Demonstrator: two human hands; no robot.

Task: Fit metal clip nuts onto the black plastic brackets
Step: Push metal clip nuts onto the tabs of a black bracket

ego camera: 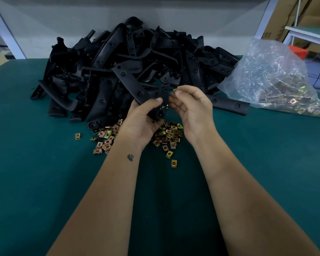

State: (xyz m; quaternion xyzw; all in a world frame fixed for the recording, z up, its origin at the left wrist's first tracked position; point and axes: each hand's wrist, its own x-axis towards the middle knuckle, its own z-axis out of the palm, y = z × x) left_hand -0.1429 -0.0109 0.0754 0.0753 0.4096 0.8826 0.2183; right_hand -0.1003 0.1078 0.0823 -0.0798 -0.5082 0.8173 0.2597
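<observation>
Two hands meet above the scattered clip nuts (137, 134) in your head view. Your left hand (143, 120) is wrapped around a black plastic bracket (137, 85), thumb pressed on its face, with the long arm of the part pointing up and away to the left. Your right hand (189, 108) pinches a single clip nut (175, 90) between thumb and forefinger, just beside the bracket's right edge and not yet on it, as far as the view shows.

To seat it well, you should probably keep the bracket steady in the left grip, turn the nut's open mouth toward the edge, and slide it straight on until its hole sits over the bracket's hole; a tilted start is likely to jam or spring off.

Beneath your arms lies a dark green bench mat (35, 182). Behind your hands rises a big pile of brackets (129, 58), and to the right a clear plastic bag (272, 78) holds more nuts. Farther back you can see a grey wall panel (118, 12) and cardboard boxes (307, 15) at the right.
</observation>
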